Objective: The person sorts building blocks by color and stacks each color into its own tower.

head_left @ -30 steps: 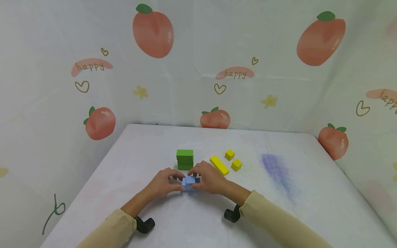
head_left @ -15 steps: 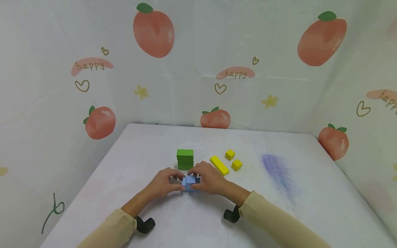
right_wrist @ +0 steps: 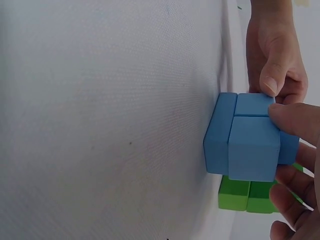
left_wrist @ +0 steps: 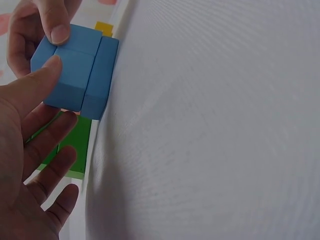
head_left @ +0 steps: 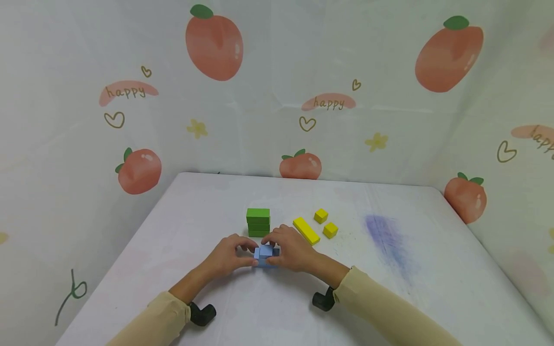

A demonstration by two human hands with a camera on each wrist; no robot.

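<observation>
both hands were together at the near centre of the white tabletop (head_left: 411,269), clamped from either side on a cluster of blue blocks (head_left: 265,254) resting on it. the left hand (head_left: 229,254) had its thumb pinching the cluster's left face; the right hand (head_left: 291,249) pinched the opposite side with thumb and fingertips. wrist views showed a flat blue slab with two smaller blue blocks set flush on top. compared with the earlier frames, nothing had shifted: hands and cluster held the same position, suggesting the blocks were being squared up, not moved. a stack of green blocks (head_left: 258,222) stood just behind the cluster; a long yellow block (head_left: 306,230) and two yellow cubes (head_left: 325,223) lay to the right, apart
</observation>
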